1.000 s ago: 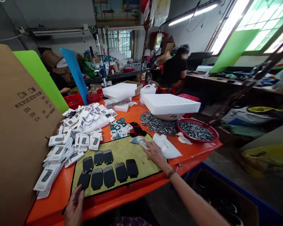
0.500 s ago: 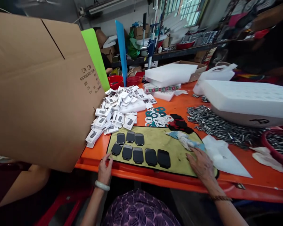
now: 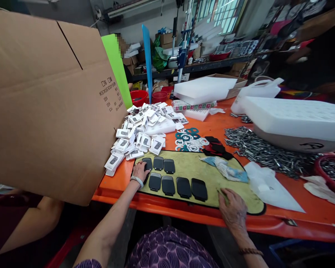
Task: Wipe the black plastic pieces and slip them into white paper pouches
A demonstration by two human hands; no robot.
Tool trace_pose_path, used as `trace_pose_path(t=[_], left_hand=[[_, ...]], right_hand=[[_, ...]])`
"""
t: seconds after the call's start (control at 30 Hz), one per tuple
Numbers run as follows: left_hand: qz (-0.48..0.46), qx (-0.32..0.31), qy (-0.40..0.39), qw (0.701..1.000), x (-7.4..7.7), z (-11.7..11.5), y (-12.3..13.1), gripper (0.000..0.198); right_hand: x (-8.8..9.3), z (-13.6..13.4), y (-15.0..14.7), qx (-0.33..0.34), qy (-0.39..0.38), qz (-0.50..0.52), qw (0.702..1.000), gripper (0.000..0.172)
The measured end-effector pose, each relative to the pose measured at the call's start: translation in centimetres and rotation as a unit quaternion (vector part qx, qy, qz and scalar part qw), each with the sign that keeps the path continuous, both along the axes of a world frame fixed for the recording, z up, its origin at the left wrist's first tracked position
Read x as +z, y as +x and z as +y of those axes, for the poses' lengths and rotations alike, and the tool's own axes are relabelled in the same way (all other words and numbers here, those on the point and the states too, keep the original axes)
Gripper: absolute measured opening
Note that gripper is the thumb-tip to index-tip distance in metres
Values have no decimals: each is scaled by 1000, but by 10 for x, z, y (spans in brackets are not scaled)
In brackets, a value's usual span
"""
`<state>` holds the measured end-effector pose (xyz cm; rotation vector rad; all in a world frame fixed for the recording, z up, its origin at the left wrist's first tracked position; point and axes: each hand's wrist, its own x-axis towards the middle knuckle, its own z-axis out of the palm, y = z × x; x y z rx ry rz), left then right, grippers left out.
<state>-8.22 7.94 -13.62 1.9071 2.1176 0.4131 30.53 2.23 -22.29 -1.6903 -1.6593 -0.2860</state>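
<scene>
black cases [image 3: 168, 185] lie beside the left hand [image 3: 140, 171], palm down

- Cases [image 3: 168, 185] in two rows across the mat [image 3: 190, 163], left hand [image 3: 140, 172] over the front row's left end!
- Right hand [image 3: 232, 208] at the mat's right front, rag [image 3: 226, 169] lying behind it.
- Boxes [image 3: 157, 145] heaped behind-left of the mat, carton [image 3: 53, 111] standing left of them.
- Rings [image 3: 195, 143] behind the mat, pins [image 3: 268, 156] to their right.
</scene>
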Motion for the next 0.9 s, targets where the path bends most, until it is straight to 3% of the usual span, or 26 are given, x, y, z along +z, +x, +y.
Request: trace_pose_path(t=[0.3,0.47,0.57,0.67,0.77,0.9], left_hand=[[-16,25,32,999,-14,6,-10,29],[-28,-15,43,999,-17,-15,-16,25],[-23,-42,43,998,-18,-32,-14,31],[-14,-34,41,998,-18,-29,-10,39],[-12,-42,21,999,-13,-6,-4,43],[-3,-47,2,999,-6,31,5,58]], right_hand=[[2,-3,-6,-15,-5,0,1000,26],[16,10,-14,-9,5,33,999,25],[36,29,-47,74,-5,75,994,28],[57,51,-100,188,-72,100,974,33],[73,69,-153,271,-178,60,944,41],[83,86,-191,280,-284,-44,916,52]])
